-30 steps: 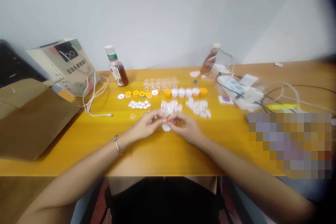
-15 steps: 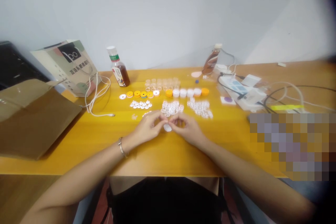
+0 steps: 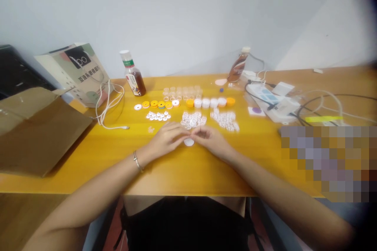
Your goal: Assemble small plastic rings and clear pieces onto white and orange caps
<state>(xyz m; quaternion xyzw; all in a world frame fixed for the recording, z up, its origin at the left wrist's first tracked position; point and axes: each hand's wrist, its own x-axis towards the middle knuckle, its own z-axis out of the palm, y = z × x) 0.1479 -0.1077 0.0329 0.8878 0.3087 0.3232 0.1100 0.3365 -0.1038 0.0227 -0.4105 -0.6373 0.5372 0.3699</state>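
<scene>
Close to the front middle of the table, both hands meet at a small round white disc (image 3: 189, 142). My left hand (image 3: 167, 140) has thumb and forefinger pinched together at its upper left edge. From the other side, my right hand (image 3: 211, 142) pinches at its upper right edge. The disc's top edge is partly hidden by the fingertips. Just beyond the hands lies a pile of clear, lattice-like plastic pieces (image 3: 201, 119). White knobbed pieces (image 3: 158, 116) are grouped to its left, and a second translucent pile (image 3: 226, 119) is to its right.
Yellow and white ringed caps (image 3: 154, 104) form a row, continued by white and orange lids (image 3: 205, 103). Behind them stand clear little cups (image 3: 179, 94). Two brown-liquid bottles (image 3: 136, 80), a paper bag (image 3: 85, 80), a cardboard bag (image 3: 44, 129), a white cable (image 3: 103, 111) and a power strip (image 3: 269, 100) surround them.
My left hand's fingers have flattened and drawn closer together over the disc. The right hand's fingers have also closed up slightly. The disc stays between the hands.
</scene>
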